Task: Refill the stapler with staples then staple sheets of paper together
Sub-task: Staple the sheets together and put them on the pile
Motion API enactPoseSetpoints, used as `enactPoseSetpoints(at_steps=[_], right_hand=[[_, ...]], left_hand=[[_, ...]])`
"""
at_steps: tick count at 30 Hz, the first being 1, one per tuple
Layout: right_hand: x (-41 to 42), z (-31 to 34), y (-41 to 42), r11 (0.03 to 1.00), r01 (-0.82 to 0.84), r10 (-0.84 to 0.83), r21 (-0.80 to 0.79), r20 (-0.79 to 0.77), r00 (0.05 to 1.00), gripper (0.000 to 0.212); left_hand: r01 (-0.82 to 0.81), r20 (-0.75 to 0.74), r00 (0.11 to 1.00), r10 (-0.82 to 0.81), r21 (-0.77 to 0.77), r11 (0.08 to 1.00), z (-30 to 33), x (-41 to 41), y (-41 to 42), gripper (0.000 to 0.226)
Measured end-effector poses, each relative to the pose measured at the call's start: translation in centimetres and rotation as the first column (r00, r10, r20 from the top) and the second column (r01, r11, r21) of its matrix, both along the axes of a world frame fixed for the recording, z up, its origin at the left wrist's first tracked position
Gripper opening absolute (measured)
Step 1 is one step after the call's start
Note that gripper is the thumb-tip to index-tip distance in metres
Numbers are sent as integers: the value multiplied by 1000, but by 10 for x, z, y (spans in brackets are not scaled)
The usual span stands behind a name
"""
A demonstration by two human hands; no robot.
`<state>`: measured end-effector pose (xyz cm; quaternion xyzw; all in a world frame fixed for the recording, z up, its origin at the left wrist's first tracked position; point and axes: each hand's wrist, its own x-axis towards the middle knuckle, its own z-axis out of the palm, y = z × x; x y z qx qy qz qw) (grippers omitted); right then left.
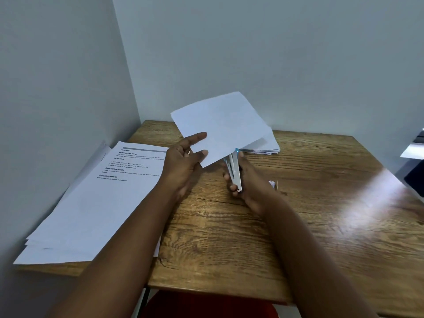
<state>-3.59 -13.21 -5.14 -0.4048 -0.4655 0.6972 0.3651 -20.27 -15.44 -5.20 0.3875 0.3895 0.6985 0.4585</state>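
The left hand (183, 161) is pinching flat white paper sheets (220, 127). The right hand (247, 182) is gripping a shiny metal stapler (233, 169), pointing its long body away, above the wooden worktop (298, 180).

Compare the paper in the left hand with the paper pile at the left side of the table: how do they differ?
The held sheets are lifted off the table, tilted and blank on the visible side; the left pile lies flat and its top page carries printed text. The held sheets look smaller; the left pile is fanned and overhangs the table. Both are white.
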Motion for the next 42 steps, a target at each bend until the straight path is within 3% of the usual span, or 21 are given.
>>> enactPoseSetpoints(at_steps=[6, 9, 13, 21, 42], right_hand=[[-4, -1, -5, 979, -171, 176, 109, -38, 984, 32], [-6, -2, -6, 972, -197, 201, 128, -19, 979, 34], [-6, -4, -6, 975, -171, 177, 145, -32, 984, 34], [-7, -6, -5, 980, -131, 135, 151, -15, 991, 31], [-12, -9, -4, 985, -32, 32, 171, 2, 999, 23]], left_hand=[[-75, -62, 995, 76, 17, 997, 4, 2, -3, 45], [-100, -104, 990, 100, 7, 995, 6, 5, -6, 45], [-142, -231, 963, 138, -2, 990, 7, 7, -9, 44], [-136, -287, 949, 130, 0, 991, 8, 10, -10, 45], [-95, -287, 953, 99, 31, 995, 17, 15, -19, 44]])
